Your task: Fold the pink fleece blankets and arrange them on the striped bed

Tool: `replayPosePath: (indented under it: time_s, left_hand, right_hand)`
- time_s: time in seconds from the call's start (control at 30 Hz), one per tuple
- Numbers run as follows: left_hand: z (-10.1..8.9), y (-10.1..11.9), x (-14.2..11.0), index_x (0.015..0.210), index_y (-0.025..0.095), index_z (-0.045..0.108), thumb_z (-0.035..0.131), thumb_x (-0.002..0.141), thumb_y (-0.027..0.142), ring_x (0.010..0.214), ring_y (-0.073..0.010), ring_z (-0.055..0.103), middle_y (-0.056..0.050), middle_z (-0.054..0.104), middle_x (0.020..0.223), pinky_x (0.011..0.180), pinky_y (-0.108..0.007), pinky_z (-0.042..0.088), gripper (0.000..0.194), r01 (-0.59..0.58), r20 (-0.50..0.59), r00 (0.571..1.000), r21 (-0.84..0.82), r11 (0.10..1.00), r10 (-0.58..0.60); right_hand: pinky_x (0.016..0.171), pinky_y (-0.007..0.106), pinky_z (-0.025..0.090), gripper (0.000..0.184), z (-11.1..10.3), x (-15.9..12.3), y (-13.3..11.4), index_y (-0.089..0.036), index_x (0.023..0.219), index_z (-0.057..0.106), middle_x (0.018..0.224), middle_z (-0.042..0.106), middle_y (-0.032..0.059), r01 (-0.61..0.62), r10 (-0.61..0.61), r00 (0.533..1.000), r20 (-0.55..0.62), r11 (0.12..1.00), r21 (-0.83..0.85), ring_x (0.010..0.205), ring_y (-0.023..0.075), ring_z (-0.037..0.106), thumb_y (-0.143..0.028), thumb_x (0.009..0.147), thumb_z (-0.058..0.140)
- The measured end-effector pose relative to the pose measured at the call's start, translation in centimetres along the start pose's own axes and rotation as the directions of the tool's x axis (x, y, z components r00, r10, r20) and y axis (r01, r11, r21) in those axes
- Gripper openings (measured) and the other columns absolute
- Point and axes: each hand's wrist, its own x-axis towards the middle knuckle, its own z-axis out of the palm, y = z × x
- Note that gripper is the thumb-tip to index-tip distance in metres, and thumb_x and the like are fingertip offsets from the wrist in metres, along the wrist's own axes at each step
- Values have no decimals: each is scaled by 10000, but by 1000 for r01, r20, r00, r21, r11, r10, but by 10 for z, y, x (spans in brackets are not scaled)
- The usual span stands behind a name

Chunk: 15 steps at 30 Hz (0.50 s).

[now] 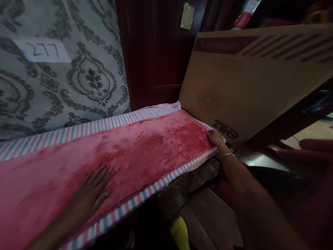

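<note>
A long pink plush cover (145,146) lies over a striped sheet (127,208), whose pink, grey and white border shows along both long sides. My left hand (96,187) rests palm down on the plush, its fingers stretched out. At the far right end, my right hand (215,138) is closed on the corner of the plush cover, beside the striped edge; its fingertips are partly hidden. A thin bracelet circles the right wrist. The plush looks darker and brushed in patches towards the right end.
A large cardboard box panel (249,86) leans upright beyond the right end. Patterned wallpaper (91,80) with a paper marked 277 (45,51) and a dark red wooden door (153,45) stand behind. Below the front edge are a wooden frame (177,198) and a yellow object (180,232).
</note>
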Motion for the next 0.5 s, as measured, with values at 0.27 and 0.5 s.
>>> replayPosePath:
  time_s: [0.27, 0.5]
  left_hand:
    - [2, -8, 0, 1617, 385, 106, 387, 966, 438, 1422, -270, 468, -1, 381, 1614, 1228, -476, 294, 711, -22, -36, 999, 32, 999, 23]
    - [0, -2, 2, 1547, 578, 68, 401, 887, 520, 1422, -346, 455, 116, 252, 1636, 1120, -644, 382, 743, 139, -6, 990, 21, 990, -139]
  right_hand:
    - [768, 285, 514, 397, -15, 18, 6, -82, 1120, 746, 1129, 731, 211, -63, 59, 993, 99, 997, 35, 993, 274, 709, -410, 941, 611]
    - [879, 300, 502, 426, -12, 24, 14, -104, 1247, 687, 1258, 679, 225, -30, 30, 1000, 6, 998, 62, 1160, 297, 658, -420, 996, 549]
